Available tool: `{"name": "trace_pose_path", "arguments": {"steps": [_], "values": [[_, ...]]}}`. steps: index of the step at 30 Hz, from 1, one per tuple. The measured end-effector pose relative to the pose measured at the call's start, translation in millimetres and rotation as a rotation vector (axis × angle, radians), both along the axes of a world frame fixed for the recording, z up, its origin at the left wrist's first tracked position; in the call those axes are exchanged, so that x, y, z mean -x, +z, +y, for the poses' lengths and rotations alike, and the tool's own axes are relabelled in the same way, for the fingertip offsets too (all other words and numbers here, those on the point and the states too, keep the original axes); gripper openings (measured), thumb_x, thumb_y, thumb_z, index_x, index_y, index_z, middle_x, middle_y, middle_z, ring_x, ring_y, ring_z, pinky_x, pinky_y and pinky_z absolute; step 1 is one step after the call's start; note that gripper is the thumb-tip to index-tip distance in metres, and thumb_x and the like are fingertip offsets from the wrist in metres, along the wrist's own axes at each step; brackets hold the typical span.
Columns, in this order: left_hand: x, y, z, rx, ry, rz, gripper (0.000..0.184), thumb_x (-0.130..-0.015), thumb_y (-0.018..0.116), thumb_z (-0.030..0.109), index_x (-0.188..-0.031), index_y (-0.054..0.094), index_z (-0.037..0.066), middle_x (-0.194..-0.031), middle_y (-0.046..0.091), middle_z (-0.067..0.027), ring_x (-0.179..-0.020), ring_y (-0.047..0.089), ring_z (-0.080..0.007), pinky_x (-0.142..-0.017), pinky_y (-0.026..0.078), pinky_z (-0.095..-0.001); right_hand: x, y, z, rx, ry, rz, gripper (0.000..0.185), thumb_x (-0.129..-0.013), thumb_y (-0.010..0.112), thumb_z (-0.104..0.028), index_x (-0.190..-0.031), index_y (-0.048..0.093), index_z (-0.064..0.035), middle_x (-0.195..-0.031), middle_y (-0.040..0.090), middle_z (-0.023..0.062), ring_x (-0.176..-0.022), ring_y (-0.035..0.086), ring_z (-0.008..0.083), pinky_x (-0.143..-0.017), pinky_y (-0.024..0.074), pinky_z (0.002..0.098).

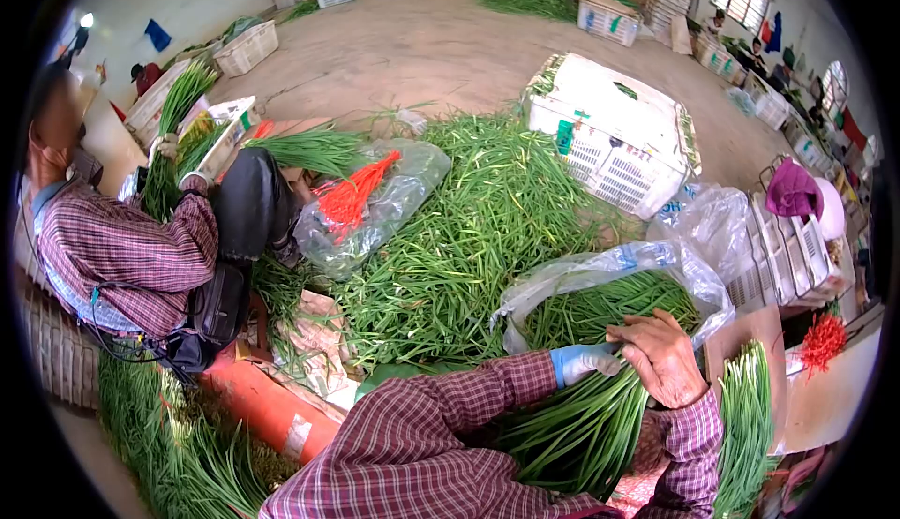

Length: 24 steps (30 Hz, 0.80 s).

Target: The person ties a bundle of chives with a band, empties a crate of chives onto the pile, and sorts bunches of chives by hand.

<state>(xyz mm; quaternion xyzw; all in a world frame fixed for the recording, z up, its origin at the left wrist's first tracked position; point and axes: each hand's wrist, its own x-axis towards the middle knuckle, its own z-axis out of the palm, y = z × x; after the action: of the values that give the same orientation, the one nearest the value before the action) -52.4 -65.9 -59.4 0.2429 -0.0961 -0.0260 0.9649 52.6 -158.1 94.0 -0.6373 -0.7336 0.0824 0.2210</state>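
My left hand point(589, 365), in a pale glove with a blue cuff, is closed above a bunch of long green chives point(572, 430) lying across my lap. My bare right hand point(664, 358) meets it from the right, its fingers bent and pinched near the left fingertips. A small dark bit shows where they meet, too small to name. Just beyond my hands, an open clear plastic bag point(525, 299) holds more chives point(614, 308). To the right, another bunch of chives point(745, 425) with pale stem ends leans on cardboard.
Loose green leaves point(459, 228) cover the floor ahead. A white crate point(614, 135) stands beyond them. Red ties point(356, 195) lie on a plastic bag at left, more red ties point(823, 341) at right. A co-worker point(131, 228) sits at left holding chives. An orange-red tube-like object point(272, 406) lies near me.
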Motion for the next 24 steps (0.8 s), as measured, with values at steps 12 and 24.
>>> {"name": "trace_pose_path", "arguments": {"steps": [12,24], "values": [[14,44,-22,-0.329,0.025,-0.078,0.026,-0.085,0.066,0.02,-0.101,0.064,-0.001,-0.094,0.065,-0.0065,-0.093,0.058,-0.0112,-0.085,0.046,-0.0285,12,13,-7,0.152,0.036,-0.072,0.025,-0.089,0.055,-0.026,-0.102,0.068,-0.0091,-0.1,0.067,0.0079,-0.104,0.058,0.0281,-0.097,0.0347,0.0471],[27,113,83,-0.401,0.529,-0.003,0.02,-0.088,0.052,0.01,-0.102,0.062,0.0,-0.101,0.064,-0.0091,-0.089,0.062,-0.0174,-0.081,0.052,-0.0297,32,-12,15,-0.266,-0.119,0.741,0.111,-0.072,0.076,-0.046,-0.149,0.004,-0.0121,-0.148,0.027,0.0211,-0.133,0.033,0.0363,-0.109,0.0288,0.0456]]}}
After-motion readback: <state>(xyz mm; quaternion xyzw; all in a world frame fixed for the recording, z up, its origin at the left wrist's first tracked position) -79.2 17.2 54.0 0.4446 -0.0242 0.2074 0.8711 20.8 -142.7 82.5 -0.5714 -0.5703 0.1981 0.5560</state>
